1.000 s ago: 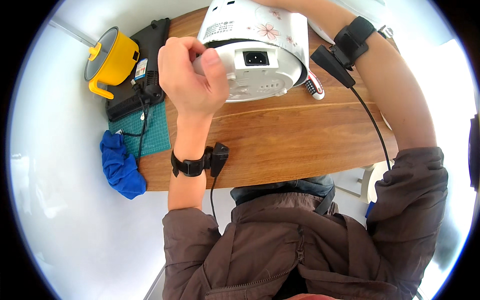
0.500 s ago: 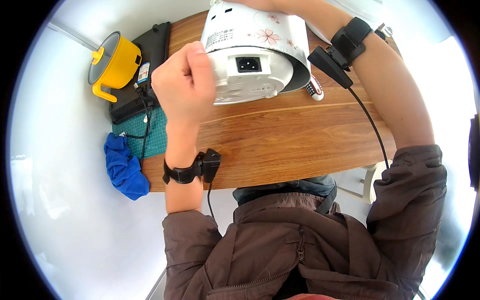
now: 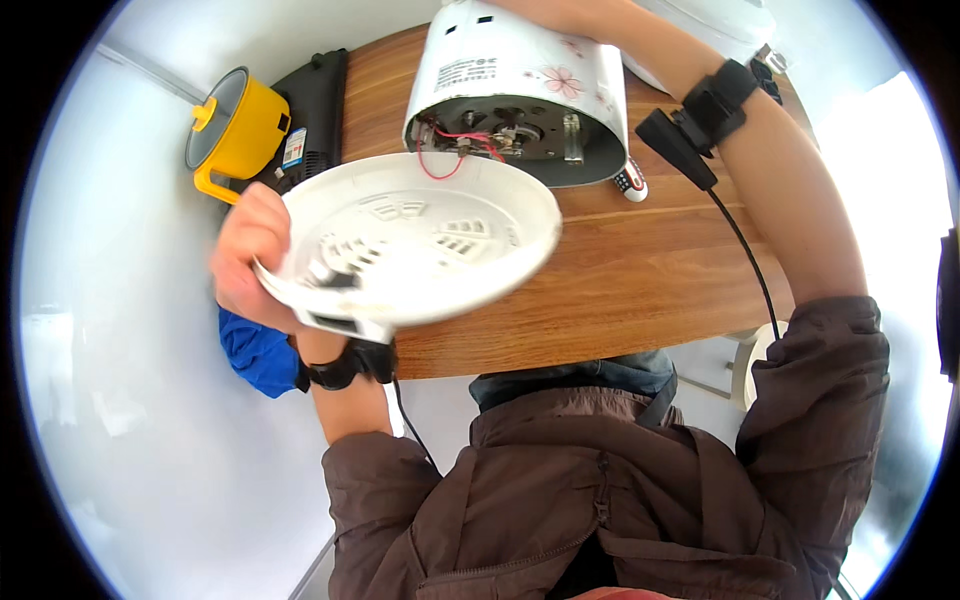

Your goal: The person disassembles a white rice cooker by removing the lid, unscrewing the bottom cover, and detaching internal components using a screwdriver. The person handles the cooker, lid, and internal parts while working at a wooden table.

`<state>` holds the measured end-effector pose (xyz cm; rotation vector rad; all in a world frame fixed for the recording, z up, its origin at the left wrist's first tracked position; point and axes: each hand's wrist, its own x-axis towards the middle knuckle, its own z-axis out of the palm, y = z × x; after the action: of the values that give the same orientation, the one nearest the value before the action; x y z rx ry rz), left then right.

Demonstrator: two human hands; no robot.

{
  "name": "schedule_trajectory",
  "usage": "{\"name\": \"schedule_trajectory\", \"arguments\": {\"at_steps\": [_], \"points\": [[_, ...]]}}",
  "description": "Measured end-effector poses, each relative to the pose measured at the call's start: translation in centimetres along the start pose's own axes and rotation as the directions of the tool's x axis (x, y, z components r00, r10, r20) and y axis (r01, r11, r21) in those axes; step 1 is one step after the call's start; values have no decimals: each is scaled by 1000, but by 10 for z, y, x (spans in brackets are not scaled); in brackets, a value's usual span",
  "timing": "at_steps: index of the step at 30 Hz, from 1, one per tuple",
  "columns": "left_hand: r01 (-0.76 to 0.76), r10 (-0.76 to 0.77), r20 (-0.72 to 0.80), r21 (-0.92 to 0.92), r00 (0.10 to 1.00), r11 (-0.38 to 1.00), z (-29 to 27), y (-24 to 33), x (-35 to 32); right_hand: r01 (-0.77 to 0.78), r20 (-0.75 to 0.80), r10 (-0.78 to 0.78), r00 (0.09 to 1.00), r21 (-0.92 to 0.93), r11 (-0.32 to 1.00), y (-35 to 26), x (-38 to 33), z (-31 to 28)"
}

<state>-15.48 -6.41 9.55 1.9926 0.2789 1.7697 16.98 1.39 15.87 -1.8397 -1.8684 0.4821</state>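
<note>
A white rice cooker body (image 3: 520, 60) with pink flower prints lies on its side on the table, its opened underside facing me. Dark metal parts and thin red wires (image 3: 436, 174) show inside. In front of it, my left hand (image 3: 252, 255) grips the rim of the round white bottom cover (image 3: 420, 240), closed around its left edge. The cover is tilted, its hollow inner side and vent slots in view. The red wires hang in the gap between cover and body. My right hand (image 3: 550, 10) reaches over the cooker's top; its fingers are cut off by the upper edge.
On the left, a yellow pot (image 3: 250, 125) with a lid stands on a black device (image 3: 318, 105). A blue cloth (image 3: 258, 350) lies at the table's left edge. A white-and-red remote-like object (image 3: 631, 182) sits right of the cooker. The wooden table (image 3: 620, 260) runs toward me.
The bottom cover has come away from the cooker, exposing its inside. My left hand has moved down and left with it. The cooker body has shifted slightly; my right hand stays over it.
</note>
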Motion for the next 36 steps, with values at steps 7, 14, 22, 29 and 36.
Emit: {"name": "schedule_trajectory", "arguments": {"at_steps": [7,14,22,29,36], "points": [[-195,173,127,193,977,962,30,46,-12,-97,-88,102,991,52,994,7,-9,1],[-153,126,168,156,978,976,28,58,-21,-113,-92,120,988,80,990,6,-4,12],[-27,56,226,-127,972,992,-8,49,-22,-92,-186,117,976,137,986,29,-20,7],[9,-41,146,217,988,976,48,55,-44,75,-283,34,958,366,927,27,-16,-43],[-272,212,462,66,861,960,128,51,-17,343,-468,-45,883,575,743,10,-42,-116]]}}
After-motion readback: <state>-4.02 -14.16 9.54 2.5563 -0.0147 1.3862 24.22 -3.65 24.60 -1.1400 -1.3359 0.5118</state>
